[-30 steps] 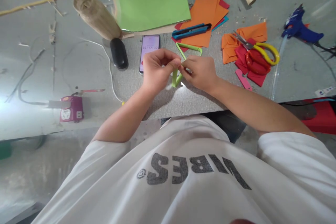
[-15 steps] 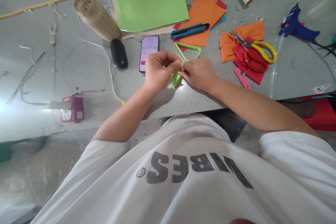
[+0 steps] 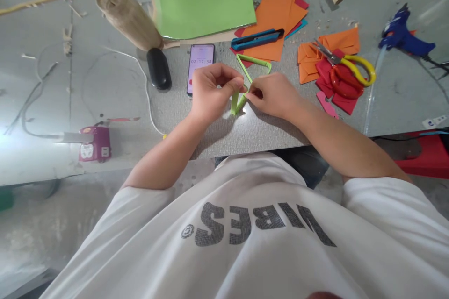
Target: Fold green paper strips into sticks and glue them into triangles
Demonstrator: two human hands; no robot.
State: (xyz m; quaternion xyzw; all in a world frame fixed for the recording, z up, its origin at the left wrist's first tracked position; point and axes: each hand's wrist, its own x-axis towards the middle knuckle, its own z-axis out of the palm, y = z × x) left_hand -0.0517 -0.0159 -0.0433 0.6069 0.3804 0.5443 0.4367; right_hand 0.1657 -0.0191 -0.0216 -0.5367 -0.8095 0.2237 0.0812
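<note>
A narrow lime-green paper strip, folded into angled loops, stands between my hands over the table. Its near fold (image 3: 235,104) points toward me, and its far loop (image 3: 257,61) reaches beyond my fingers. My left hand (image 3: 214,88) pinches the strip near its middle between thumb and forefinger. Close against it, my right hand (image 3: 272,95) has its fingers closed at the strip's right side; the fingertips partly hide the spot they hold. Just left of my left hand lies a phone (image 3: 201,58) with a timer on its screen.
A blue utility knife (image 3: 257,39) rests on orange paper (image 3: 275,14). Yellow-and-red scissors (image 3: 354,70) lie on folded orange and red papers. Farther right is a blue glue gun (image 3: 403,32). Green sheets (image 3: 203,2), a bamboo piece (image 3: 129,16) and a black oval object (image 3: 159,68) stand at the back left.
My right hand has shifted slightly right, its fingertips drawing a little apart from the left ones. My left hand keeps its pinch on the strip. The camera view has moved slightly.
</note>
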